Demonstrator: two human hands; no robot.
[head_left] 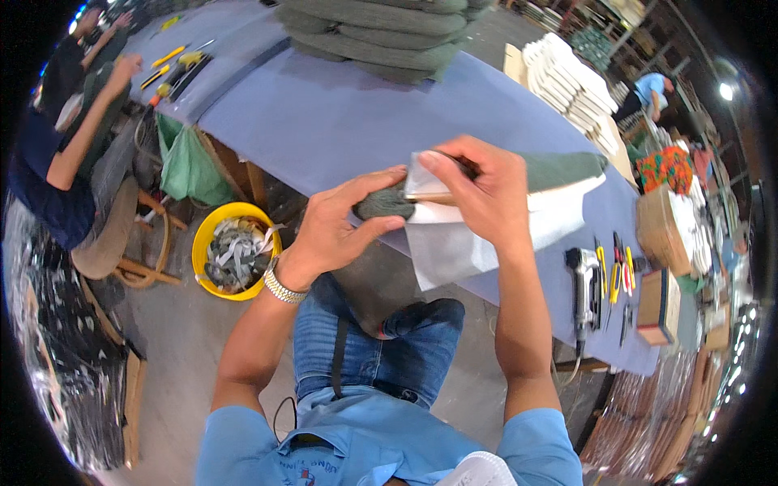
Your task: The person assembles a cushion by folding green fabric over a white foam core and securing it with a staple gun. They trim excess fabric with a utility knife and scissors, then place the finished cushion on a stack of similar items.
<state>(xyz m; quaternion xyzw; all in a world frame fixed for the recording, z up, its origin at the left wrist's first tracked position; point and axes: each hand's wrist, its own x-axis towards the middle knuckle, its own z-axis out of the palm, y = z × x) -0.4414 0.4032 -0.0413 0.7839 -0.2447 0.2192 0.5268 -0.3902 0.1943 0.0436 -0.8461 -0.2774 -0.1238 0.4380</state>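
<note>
A dark green upholstered pad (565, 168) with a white cloth backing (448, 253) is held up at the near edge of the blue-covered table (348, 121). My left hand (328, 220) curls round the pad's rounded left end, thumb below and fingers above. On the pad's upper side, my right hand (493, 185) pinches a folded flap of the white cloth, near a thin tan edge. Part of the cloth hangs loose below my right hand. Its fingertips are partly hidden behind the thumb and cloth.
A staple gun (582, 287) with a hose lies right, beside screwdrivers (616, 279). Green pads (377, 36) are stacked at the far edge, white pads (571, 93) far right. A yellow bucket (203, 267) of scraps stands on the floor left. A co-worker (49, 174) sits left.
</note>
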